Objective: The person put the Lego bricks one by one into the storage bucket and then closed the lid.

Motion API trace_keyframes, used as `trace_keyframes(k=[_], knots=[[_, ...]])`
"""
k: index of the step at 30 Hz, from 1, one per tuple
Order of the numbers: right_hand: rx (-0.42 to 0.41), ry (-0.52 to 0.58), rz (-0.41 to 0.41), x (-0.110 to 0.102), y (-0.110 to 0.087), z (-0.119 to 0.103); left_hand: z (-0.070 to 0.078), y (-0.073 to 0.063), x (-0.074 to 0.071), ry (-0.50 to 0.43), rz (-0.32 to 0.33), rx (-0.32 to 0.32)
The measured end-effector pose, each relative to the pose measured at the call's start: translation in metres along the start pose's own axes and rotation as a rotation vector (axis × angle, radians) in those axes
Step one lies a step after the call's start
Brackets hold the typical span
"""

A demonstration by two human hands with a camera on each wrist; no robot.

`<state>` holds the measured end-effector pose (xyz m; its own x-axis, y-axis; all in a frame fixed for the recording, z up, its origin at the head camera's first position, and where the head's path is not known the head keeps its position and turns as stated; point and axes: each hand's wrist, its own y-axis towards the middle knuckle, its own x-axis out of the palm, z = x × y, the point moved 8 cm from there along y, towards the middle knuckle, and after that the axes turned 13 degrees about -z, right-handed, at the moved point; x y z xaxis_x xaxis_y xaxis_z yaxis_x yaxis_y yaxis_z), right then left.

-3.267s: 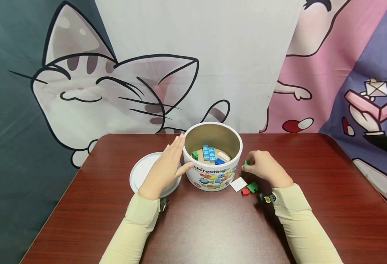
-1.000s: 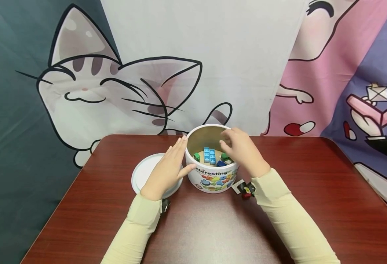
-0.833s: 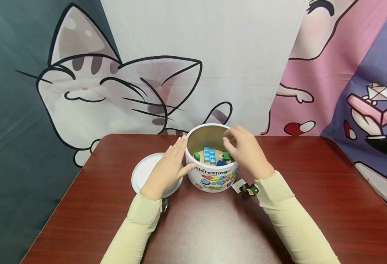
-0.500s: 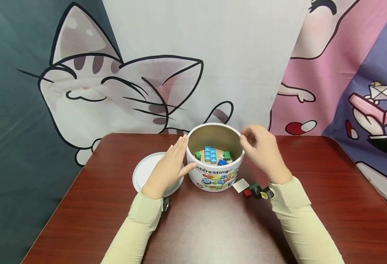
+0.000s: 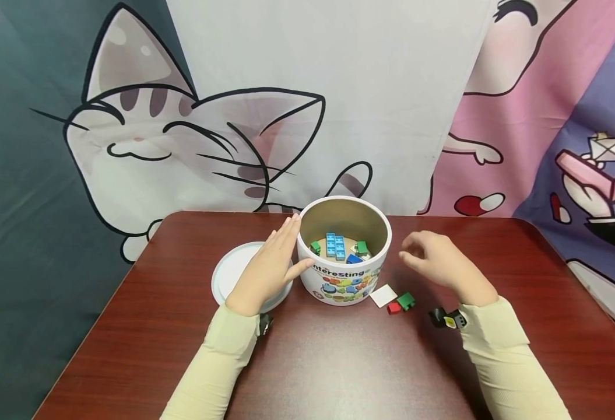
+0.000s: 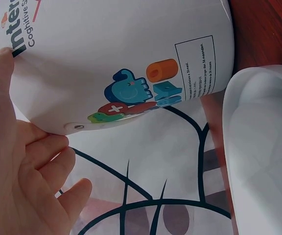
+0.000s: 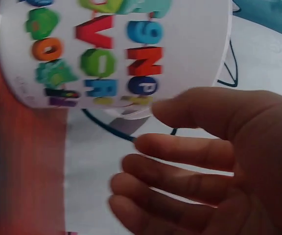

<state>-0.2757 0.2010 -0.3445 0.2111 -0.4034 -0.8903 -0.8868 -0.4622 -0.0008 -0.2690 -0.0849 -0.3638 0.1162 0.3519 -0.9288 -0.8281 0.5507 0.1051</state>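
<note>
Where my left hand [image 5: 265, 265] rests: tub [image 5: 341, 287], nine o'clock, fingers straight
Right hand [image 5: 438, 261]: loose, thumb parted, gap off rim [image 5: 388, 233], three o'clock

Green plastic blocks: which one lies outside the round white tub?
The green block beside the red plastic block on the reddish-brown table; the other two green blocks visible lie inside the tub.

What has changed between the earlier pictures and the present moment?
The right hand carried a green block from beside the tub into it, let go, and drew back out to the right, empty. The left hand stayed against the tub; the lid, white piece, red block and another green block stayed on the table.
</note>
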Motion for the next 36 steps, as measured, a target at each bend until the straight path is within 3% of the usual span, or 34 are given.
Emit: trace_keyframes(k=[9,20,36], knots=[[0.07,-0.012,-0.167,0.031,-0.004,0.019,0.0,0.0,0.0,-0.001,0.003,0.003],[0.155,0.006,-0.358,0.064,-0.01,0.024,0.002,-0.001,-0.002,-0.004,-0.004,-0.01],[0.166,0.007,-0.376,0.071,-0.01,0.021,0.002,0.0,-0.001,0.001,-0.006,-0.01]])
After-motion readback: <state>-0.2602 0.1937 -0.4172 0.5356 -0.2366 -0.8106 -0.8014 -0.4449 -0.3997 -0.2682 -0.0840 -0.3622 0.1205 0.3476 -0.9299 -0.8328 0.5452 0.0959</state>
